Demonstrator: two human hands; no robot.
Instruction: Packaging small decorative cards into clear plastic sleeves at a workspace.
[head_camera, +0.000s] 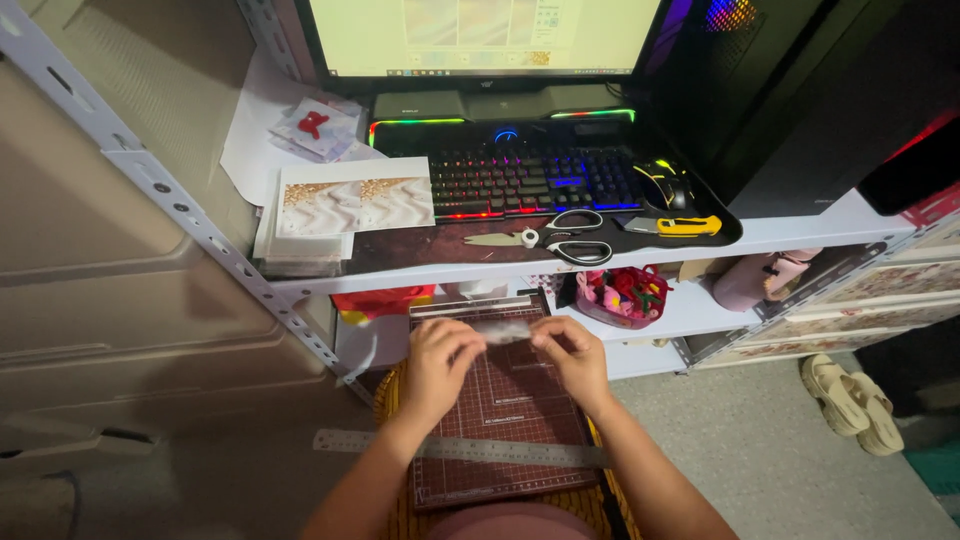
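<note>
Cramped home workspace: metal shelf unit (180, 205) with a lit monitor (480, 35), rainbow-backlit keyboard (530, 178), mouse (668, 183), scissors (565, 236), yellow utility knife (678, 226), stack of patterned paper sheets (345, 208). Lower shelf holds a pink basket of bits (622, 297). Sandals (850, 400) on the floor to the right.

Both hands meet over a dark red cutting mat (500, 415), which sits low, near the person's lap. Left hand (435, 365) and right hand (572, 355) each pinch one end of a small clear plastic piece (505, 330), maybe a sleeve or film, blurred so can't say exactly. Fingers closed tight on it, thumbs on top, piece stretched between the hands just above the mat's far edge. Metal ruler (460, 448) lies across the mat, under the wrists, sticking out well past the left edge.

Risks, judged: thin film could tear or slip if pulled unevenly; forearms sit right over the ruler, so a nudge could knock it off the mat.
</note>
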